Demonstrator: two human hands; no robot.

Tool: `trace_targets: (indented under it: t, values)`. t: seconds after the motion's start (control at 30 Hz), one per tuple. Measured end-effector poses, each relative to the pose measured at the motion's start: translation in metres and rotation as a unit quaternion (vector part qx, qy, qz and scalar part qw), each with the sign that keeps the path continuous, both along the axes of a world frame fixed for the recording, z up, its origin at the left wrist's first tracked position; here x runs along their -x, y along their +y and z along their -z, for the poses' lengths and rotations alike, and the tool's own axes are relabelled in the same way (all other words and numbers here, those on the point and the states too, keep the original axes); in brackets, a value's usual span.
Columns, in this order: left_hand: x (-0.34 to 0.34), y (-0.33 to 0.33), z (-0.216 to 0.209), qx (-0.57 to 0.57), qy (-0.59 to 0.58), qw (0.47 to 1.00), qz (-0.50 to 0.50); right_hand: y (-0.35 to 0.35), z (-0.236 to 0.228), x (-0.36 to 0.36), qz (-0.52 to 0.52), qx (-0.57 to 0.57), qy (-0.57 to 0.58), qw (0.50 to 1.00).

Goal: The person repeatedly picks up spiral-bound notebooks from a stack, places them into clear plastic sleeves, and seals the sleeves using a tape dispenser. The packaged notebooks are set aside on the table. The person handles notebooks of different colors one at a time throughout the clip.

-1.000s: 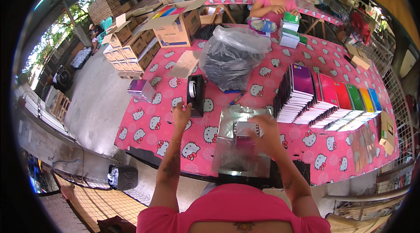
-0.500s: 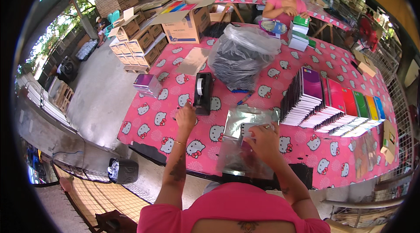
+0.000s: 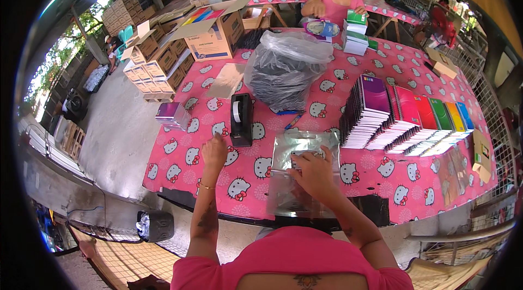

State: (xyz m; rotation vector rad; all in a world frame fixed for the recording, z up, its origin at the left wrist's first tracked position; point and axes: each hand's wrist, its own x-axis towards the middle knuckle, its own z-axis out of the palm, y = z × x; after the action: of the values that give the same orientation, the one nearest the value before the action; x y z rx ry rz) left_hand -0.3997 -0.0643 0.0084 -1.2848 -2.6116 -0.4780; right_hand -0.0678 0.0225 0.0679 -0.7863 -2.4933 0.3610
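Clear plastic sleeves (image 3: 280, 194) lie shiny and flat near the table's front edge. My right hand (image 3: 313, 174) rests on them, its fingers stretched out over the film. A small dark-and-white item under the fingers is mostly hidden. To the left, my left hand (image 3: 214, 151) hovers by the near end of a black tape dispenser (image 3: 241, 126), apart from it. Its fingers are curled together with the index tip upward; anything pinched there is too small to make out. A blue pen-like cutter (image 3: 293, 121) lies beyond the sleeves.
Spiral notebooks (image 3: 376, 96) in several colours stand stacked to the right. A grey plastic bag (image 3: 286, 72) bulges at the table's middle, and small purple notebooks (image 3: 173, 116) sit at the left edge. Opposite, a co-worker (image 3: 332, 9) handles green notebooks (image 3: 356, 31). Cartons (image 3: 215, 37) stand behind.
My right hand has shifted left over the sleeves and its fingers lie flatter. My left hand has drawn slightly away from the dispenser. The co-worker's one hand has lifted off the green notebooks. The view has shifted.
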Motion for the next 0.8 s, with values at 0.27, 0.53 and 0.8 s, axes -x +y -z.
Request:
trace_targets:
  t: [0.27,0.53,0.8]
  values:
    - [-0.114,0.052,-0.048,-0.089,-0.468,0.752,0.455,0.010,-0.012,0.003,-0.034,0.041,0.006,0.999]
    - [-0.111,0.054,-0.050,-0.134,-0.324,0.781,0.516,0.037,-0.039,-0.051,0.033,0.054,0.100,0.993]
    - [-0.143,0.092,-0.049,-0.115,-0.165,0.791,0.578,0.047,0.047,-0.062,-0.166,0.068,0.054,0.982]
